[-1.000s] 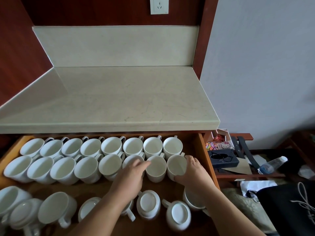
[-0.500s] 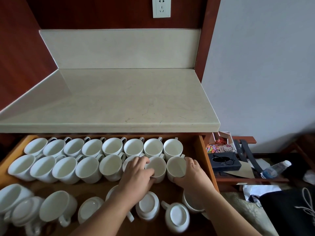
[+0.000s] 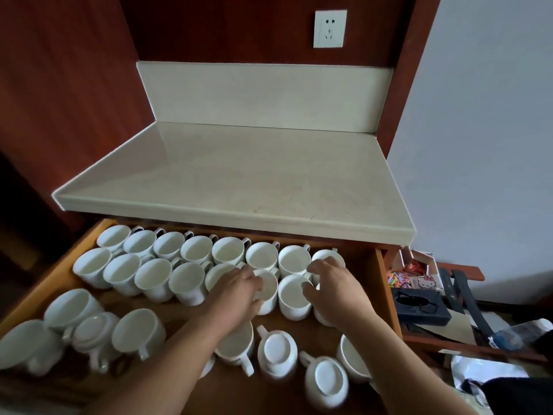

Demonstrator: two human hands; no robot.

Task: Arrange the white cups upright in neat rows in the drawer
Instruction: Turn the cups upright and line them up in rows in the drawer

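From the head camera I see the open wooden drawer (image 3: 384, 283) under the pale table (image 3: 239, 187), with two rows of white cups (image 3: 167, 259) standing upright at its back and loose cups (image 3: 276, 354) lying tipped or upside down at the front. My left hand (image 3: 239, 292) has its grip closed around a second-row cup (image 3: 267, 290) — my right hand (image 3: 335, 289) lies curled over the row's right end beside another cup (image 3: 291, 298), and I cannot tell whether it clamps anything.
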